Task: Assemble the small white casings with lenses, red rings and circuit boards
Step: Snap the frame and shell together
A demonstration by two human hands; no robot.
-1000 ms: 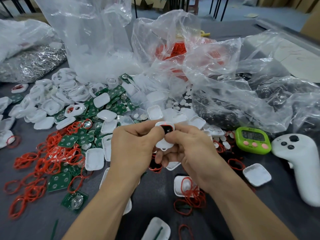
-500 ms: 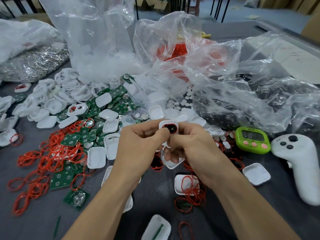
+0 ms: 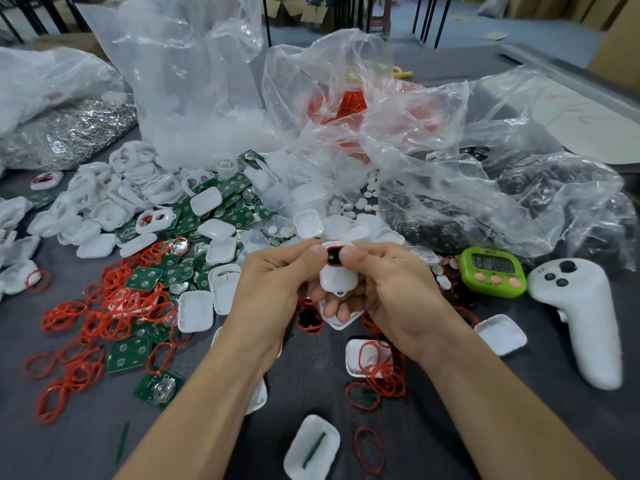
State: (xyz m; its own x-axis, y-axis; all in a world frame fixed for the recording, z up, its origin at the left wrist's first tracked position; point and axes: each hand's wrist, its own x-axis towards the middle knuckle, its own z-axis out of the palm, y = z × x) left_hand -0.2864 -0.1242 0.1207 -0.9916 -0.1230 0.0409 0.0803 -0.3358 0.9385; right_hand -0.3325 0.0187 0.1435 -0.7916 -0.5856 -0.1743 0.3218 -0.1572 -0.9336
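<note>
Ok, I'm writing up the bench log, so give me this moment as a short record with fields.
held item: white casing with a red-rimmed dark window
left hand: pinches the casing's left side
right hand: pinches its right side
loose parts, left: red rings, green circuit boards, white shells
right of hands: green timer, white controller

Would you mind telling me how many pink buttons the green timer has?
3, in a row along the near edge of the green timer: the left button, the middle button and the right button. None seems hidden.
</note>
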